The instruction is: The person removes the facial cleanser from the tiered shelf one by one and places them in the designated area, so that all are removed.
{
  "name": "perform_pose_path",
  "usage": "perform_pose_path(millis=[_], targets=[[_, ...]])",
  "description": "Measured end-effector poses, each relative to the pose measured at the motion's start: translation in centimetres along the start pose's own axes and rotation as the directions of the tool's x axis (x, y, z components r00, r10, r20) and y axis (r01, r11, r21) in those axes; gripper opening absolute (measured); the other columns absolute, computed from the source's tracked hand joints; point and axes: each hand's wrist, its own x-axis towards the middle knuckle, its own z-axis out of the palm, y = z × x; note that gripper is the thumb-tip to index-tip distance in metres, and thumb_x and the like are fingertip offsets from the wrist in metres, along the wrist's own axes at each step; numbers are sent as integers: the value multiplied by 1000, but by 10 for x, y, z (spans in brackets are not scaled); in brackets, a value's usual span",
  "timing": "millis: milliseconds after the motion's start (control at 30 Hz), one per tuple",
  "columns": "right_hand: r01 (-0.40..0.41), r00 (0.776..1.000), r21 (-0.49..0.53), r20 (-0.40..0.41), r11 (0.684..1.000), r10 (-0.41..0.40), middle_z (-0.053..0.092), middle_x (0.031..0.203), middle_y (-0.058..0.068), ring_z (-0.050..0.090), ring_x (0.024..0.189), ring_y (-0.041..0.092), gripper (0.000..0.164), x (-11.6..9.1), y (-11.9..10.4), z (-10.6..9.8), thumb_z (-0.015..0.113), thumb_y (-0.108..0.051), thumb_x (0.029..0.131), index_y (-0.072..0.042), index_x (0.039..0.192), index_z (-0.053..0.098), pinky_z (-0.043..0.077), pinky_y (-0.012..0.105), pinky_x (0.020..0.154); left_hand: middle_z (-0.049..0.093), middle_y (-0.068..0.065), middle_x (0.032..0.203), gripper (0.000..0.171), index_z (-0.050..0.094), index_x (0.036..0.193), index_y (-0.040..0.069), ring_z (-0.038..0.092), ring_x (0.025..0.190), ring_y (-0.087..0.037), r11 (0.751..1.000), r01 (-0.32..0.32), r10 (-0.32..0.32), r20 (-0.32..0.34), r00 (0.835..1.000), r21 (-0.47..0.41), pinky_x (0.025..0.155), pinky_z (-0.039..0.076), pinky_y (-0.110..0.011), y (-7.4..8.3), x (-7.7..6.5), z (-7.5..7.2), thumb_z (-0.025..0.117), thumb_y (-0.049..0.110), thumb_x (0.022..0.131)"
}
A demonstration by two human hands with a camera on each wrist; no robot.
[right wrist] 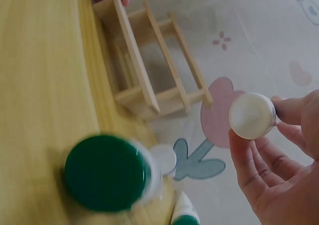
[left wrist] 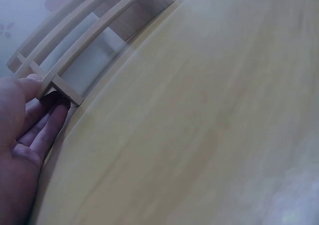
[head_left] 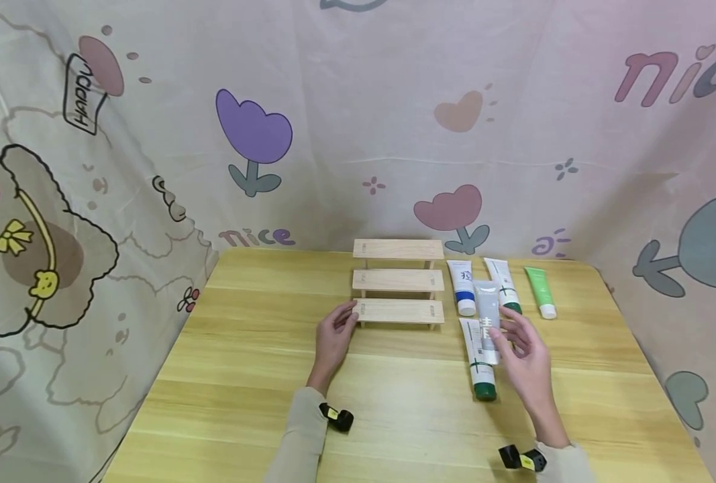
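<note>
A three-step wooden display stand (head_left: 398,310) stands toward the back of the table. My left hand (head_left: 335,339) grips the left end of its lowest step; in the left wrist view the thumb lies on the step (left wrist: 87,38) and the fingers reach below it. My right hand (head_left: 528,355) pinches a grey squeeze tube (head_left: 488,308) between thumb and fingers, cap end toward me. Its white cap (right wrist: 251,116) shows in the right wrist view, off the table. Partly behind this tube is a white tube with a green cap (head_left: 477,355).
Right of the stand lie a white-and-blue tube (head_left: 463,285), another white tube with a green cap (head_left: 500,276) and a light green tube (head_left: 539,290). A patterned cloth (head_left: 345,100) hangs close behind the wooden table (head_left: 394,396).
</note>
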Motion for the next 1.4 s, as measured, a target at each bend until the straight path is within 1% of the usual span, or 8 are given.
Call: perform_pose_path(millis=[67, 167, 233, 333, 567, 833, 1167, 1400], targets=[[-6, 1000, 13, -31, 1000, 6, 71, 110, 19, 66, 94, 5, 41, 1, 13, -5, 68, 6, 95, 1, 136, 61, 56, 12, 70, 67, -26, 126, 27, 67, 126, -8, 67, 114, -41, 1000, 0, 0, -1, 1000, 1, 95, 58, -45, 0, 0, 0, 64, 1, 101], [-28, 997, 9, -75, 1000, 28, 73, 108, 5, 66, 95, 4, 42, 2, 31, -14, 70, 3, 95, -2, 136, 63, 57, 13, 72, 68, -25, 126, 27, 67, 126, -8, 67, 113, -40, 1000, 1, -1, -1, 1000, 2, 94, 58, -44, 0, 0, 0, 64, 1, 100], [-44, 995, -1, -93, 999, 43, 73, 106, -3, 67, 94, 4, 41, 1, 37, -21, 71, 1, 95, -4, 135, 63, 57, 13, 71, 68, -25, 126, 27, 67, 126, -7, 67, 113, -40, 1000, -1, 1, -2, 1000, 5, 94, 58, -44, 0, 0, 0, 64, 1, 100], [-63, 993, -40, -105, 997, 58, 72, 106, -10, 67, 93, 4, 41, 0, 42, -31, 72, -3, 96, -6, 136, 63, 56, 12, 72, 68, -25, 125, 27, 67, 126, -7, 67, 112, -41, 1000, -2, 2, -5, 1000, 5, 94, 58, -46, 0, 0, 0, 64, 0, 100], [-93, 986, -132, -153, 987, 73, 70, 107, -16, 65, 90, 0, 43, 2, 48, -54, 72, -6, 96, -7, 138, 62, 53, 7, 72, 67, -25, 126, 27, 67, 127, -6, 67, 113, -41, 1000, 0, 0, -1, 1000, 14, 94, 58, -44, 0, 0, 2, 64, 1, 101], [-153, 973, -147, -193, 977, 123, 68, 106, -20, 65, 87, 1, 45, 4, 57, -77, 73, -10, 96, -11, 140, 61, 52, 7, 71, 67, -26, 126, 27, 67, 127, -8, 67, 113, -42, 1000, -18, 18, -1, 1000, 12, 94, 58, -48, 1, -1, 0, 64, 1, 101], [-181, 973, -181, -177, 967, 149, 66, 101, -26, 64, 79, -1, 45, 6, 77, -95, 74, -6, 95, -3, 138, 62, 53, 8, 64, 67, -26, 126, 27, 67, 126, -7, 67, 114, -42, 1000, -13, 13, 0, 1000, 2, 95, 57, -51, 0, -1, -1, 64, 1, 101], [-201, 977, -282, -128, 938, 170, 63, 98, -30, 61, 78, -9, 44, 2, 93, -105, 74, -13, 96, -1, 137, 63, 52, 9, 63, 67, -26, 126, 28, 67, 127, -7, 67, 113, -42, 1000, -8, 8, 5, 1000, -2, 95, 57, -51, 1, 0, -1, 64, 1, 101]])
